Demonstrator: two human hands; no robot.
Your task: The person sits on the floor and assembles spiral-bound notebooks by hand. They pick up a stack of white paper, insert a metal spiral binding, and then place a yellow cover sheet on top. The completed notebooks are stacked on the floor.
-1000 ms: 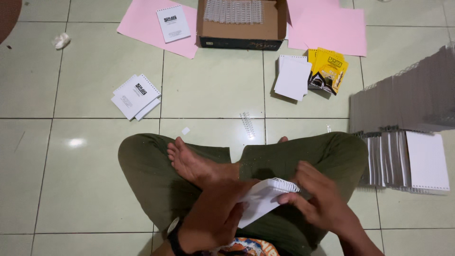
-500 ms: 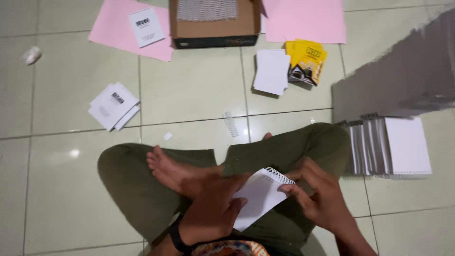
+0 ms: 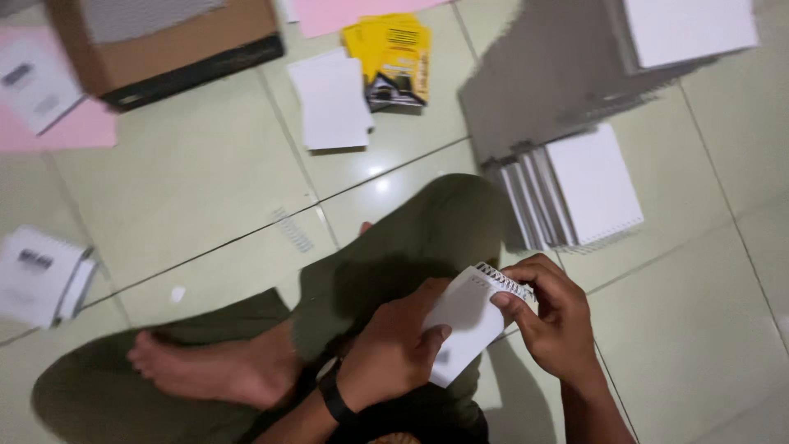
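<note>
A small white notepad (image 3: 470,322) with a wire spiral along its top edge sits over the person's lap, gripped from below by the left hand (image 3: 393,353); the right hand (image 3: 552,319) pinches the spiral edge, just below stacked white notepads (image 3: 582,187) on the tiled floor (image 3: 197,181)

One cardboard box (image 3: 177,45), two yellow packs (image 3: 394,57).

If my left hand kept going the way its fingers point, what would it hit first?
Your left hand points up-right across the small white notepad it holds; straight on, it would probably first meet your right hand at the spiral edge.
</note>
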